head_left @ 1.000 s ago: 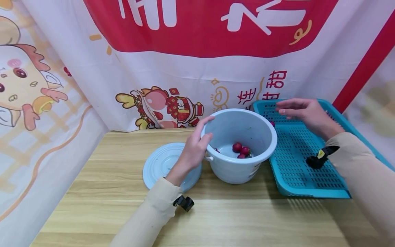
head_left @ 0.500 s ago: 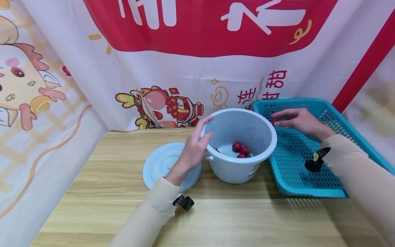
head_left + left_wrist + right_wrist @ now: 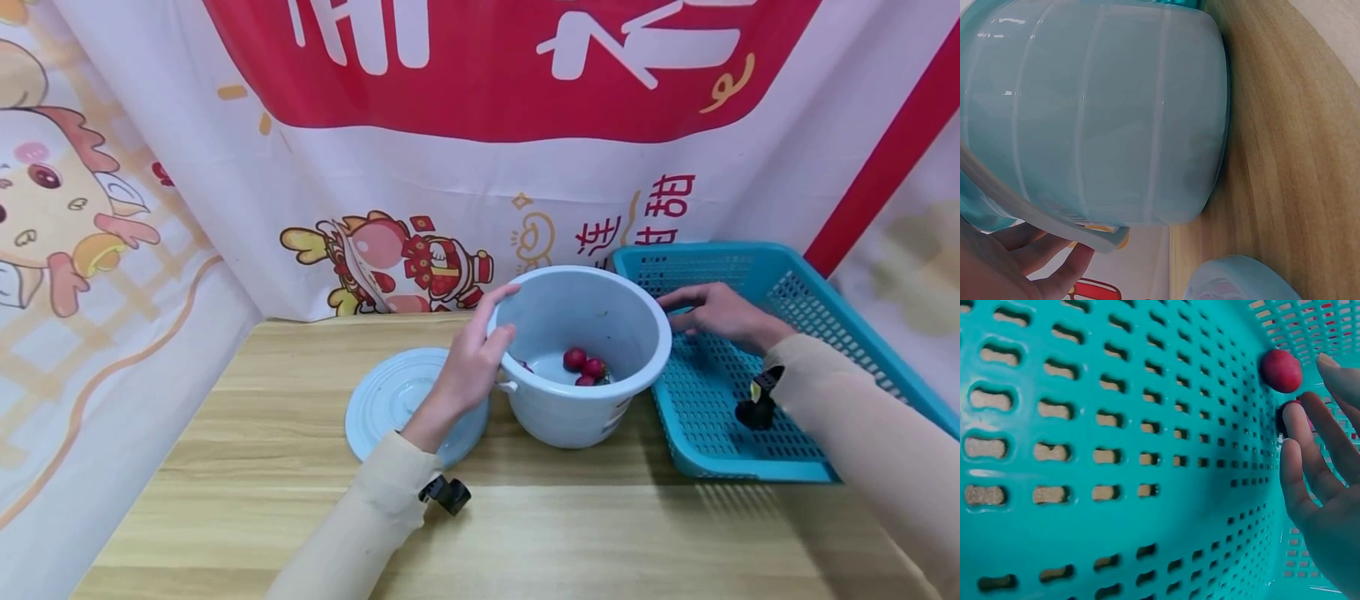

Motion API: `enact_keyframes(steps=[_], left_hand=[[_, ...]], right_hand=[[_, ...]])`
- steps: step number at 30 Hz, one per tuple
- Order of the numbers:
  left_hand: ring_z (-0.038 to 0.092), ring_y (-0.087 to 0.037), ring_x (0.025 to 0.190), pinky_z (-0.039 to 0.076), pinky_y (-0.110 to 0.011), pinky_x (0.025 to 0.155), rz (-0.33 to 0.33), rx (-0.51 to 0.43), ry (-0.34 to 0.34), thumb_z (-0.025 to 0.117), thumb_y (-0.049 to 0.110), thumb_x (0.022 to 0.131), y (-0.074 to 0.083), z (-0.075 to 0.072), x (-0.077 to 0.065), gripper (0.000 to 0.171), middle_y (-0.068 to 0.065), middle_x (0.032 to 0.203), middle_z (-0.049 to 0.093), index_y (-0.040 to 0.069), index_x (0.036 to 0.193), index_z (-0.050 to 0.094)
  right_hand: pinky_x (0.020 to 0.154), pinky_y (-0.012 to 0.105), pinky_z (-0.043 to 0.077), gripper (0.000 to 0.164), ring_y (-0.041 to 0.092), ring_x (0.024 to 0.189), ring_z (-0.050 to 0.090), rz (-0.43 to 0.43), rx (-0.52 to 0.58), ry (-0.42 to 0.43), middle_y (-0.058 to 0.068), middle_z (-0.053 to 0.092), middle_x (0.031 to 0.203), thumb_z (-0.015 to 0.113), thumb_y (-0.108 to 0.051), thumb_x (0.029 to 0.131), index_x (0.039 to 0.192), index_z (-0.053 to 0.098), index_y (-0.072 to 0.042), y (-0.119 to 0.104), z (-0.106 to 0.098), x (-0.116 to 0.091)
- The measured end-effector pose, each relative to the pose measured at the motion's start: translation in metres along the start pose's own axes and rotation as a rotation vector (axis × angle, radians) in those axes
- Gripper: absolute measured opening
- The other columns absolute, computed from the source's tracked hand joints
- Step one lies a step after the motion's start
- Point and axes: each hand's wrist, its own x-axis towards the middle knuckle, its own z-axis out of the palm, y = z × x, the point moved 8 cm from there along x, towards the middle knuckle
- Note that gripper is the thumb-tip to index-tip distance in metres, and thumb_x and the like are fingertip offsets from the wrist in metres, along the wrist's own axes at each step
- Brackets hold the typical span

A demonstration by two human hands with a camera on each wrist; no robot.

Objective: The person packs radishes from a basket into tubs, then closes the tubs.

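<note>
My left hand (image 3: 471,358) grips the rim of a pale blue bucket (image 3: 566,421), its thumb at the rim. In the left wrist view its fingers lie by the bucket's handle (image 3: 1029,209). Several small dark red radishes (image 3: 575,359) lie at the bottom of the bucket. Inside the teal basket (image 3: 750,469) my right hand (image 3: 720,315) reaches along the near side of the bucket, fingers extended. The right wrist view shows one radish (image 3: 1282,370) beside those fingers and another partly hidden behind the fingertips.
A round pale blue lid (image 3: 382,408) lies on the wooden table (image 3: 300,517), left of the bucket and partly under the left forearm. The basket stands close against the bucket's right side. A printed cloth (image 3: 450,183) hangs behind the table.
My right hand has moved left and down into the basket, towards the bucket side, its fingers coming down by the radishes. The left hand and the bucket stay put.
</note>
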Motion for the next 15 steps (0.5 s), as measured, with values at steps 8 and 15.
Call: enact_keyframes(steps=[8, 15], left_hand=[[0.051, -0.029, 0.146, 0.047, -0.059, 0.118, 0.015, -0.013, -0.005, 0.042, 0.023, 0.107, -0.0006, 0.0011, 0.0020, 0.055, 0.003, 0.168, 0.039, 0.034, 0.160, 0.040], [0.048, -0.029, 0.150, 0.047, -0.060, 0.119, 0.003, -0.013, -0.014, 0.042, 0.024, 0.107, -0.0012, 0.0024, 0.0028, 0.055, 0.005, 0.170, 0.037, 0.035, 0.161, 0.039]], right_hand=[[0.096, 0.045, 0.058, 0.056, 0.040, 0.126, 0.053, 0.019, -0.074, -0.013, 0.029, 0.043, 0.161, 0.063, -0.020, 0.104, 0.157, 0.049, -0.005, 0.0061, 0.0023, 0.0056], [0.093, 0.041, 0.061, 0.057, 0.041, 0.128, 0.052, 0.006, -0.067, -0.020, 0.029, 0.043, 0.161, 0.060, -0.017, 0.105, 0.159, 0.045, -0.003, 0.0075, 0.0079, 0.0073]])
